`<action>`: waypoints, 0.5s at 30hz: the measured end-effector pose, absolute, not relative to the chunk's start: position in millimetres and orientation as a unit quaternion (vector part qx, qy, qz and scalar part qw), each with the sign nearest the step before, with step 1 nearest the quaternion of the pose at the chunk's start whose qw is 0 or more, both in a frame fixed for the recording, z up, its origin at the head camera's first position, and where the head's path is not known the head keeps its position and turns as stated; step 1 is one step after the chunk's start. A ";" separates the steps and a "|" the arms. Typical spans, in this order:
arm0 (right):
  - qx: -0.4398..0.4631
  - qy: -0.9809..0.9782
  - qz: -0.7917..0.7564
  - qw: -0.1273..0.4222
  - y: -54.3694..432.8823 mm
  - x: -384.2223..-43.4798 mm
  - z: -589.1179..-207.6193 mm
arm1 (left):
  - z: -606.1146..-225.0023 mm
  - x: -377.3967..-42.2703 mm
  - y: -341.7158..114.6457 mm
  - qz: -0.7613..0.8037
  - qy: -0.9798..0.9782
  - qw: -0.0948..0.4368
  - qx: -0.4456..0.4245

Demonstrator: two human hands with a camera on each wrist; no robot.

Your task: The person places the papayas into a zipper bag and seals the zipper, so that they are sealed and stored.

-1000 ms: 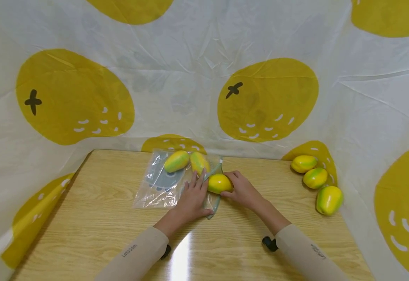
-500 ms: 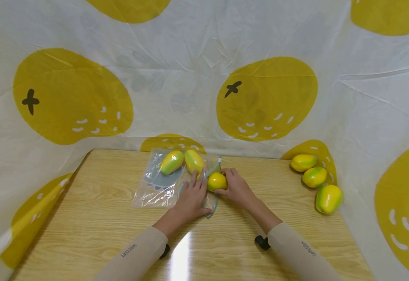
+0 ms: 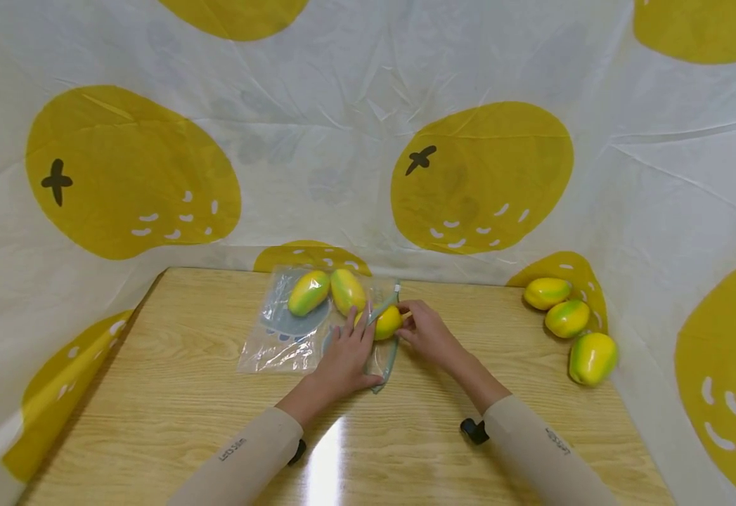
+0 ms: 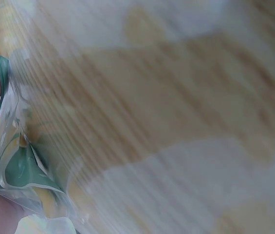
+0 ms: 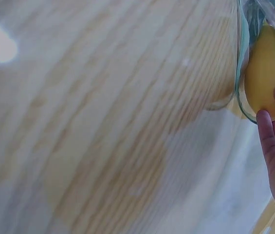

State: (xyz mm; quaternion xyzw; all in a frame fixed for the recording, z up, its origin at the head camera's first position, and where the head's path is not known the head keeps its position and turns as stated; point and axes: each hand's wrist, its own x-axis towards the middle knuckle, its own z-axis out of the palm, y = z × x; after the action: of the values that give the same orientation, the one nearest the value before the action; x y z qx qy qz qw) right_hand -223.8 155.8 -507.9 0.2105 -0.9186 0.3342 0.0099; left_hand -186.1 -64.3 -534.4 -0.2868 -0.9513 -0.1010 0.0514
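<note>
A clear zip bag with a blue-green print lies on the table, its mouth to the right. Two yellow-green mangoes are inside it. A third mango sits in the bag's mouth, partly under the green zip strip. My right hand pinches the right end of this mango; in the right wrist view its fingertips touch the lower end. My left hand rests on the bag near the mouth, fingers fairly straight and spread. The left wrist view shows the bag's green edge beside that hand.
Several more fruits of the same kind are about: a mango, a second mango and a third mango lie at the table's right edge. A white curtain with yellow fruit prints surrounds the wood-grain table.
The third mango has moved left, deeper into the bag's mouth, with my right hand following. The two mangoes inside have shifted slightly left. My left hand has stayed in place.
</note>
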 end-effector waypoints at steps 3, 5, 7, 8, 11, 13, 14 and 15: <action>0.205 -0.918 0.340 0.013 153.2 -225.9 -507.6 | -535.3 -186.4 -63.7 -0.099 -0.951 0.048 -0.288; 0.201 -0.917 0.343 0.013 151.3 -227.0 -508.1 | -535.6 -186.5 -63.4 -0.098 -0.952 0.047 -0.288; 0.195 -0.917 0.348 0.015 149.5 -228.0 -508.6 | -535.4 -186.5 -63.3 -0.096 -0.952 0.046 -0.288; 0.191 -0.917 0.349 0.015 148.9 -228.5 -508.9 | -535.4 -186.5 -63.3 -0.096 -0.952 0.047 -0.288; 0.184 -0.920 0.344 0.023 147.4 -230.1 -509.7 | -535.3 -186.2 -63.6 -0.096 -0.951 0.053 -0.289; 0.178 -0.924 0.337 0.032 147.2 -231.3 -509.8 | -535.3 -186.0 -63.8 -0.098 -0.950 0.055 -0.290; 0.174 -0.926 0.332 0.038 147.2 -231.9 -509.7 | -535.5 -185.8 -63.8 -0.097 -0.950 0.056 -0.291; 0.170 -0.929 0.327 0.043 147.1 -232.6 -509.5 | -535.5 -185.7 -63.9 -0.096 -0.950 0.056 -0.291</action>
State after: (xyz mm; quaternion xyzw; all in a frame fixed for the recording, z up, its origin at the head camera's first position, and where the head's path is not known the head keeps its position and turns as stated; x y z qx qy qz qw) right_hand -232.6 147.1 -509.5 0.1703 -0.9287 0.3267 0.0433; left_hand -185.7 -63.9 -535.5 -0.2912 -0.9502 -0.0963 0.0557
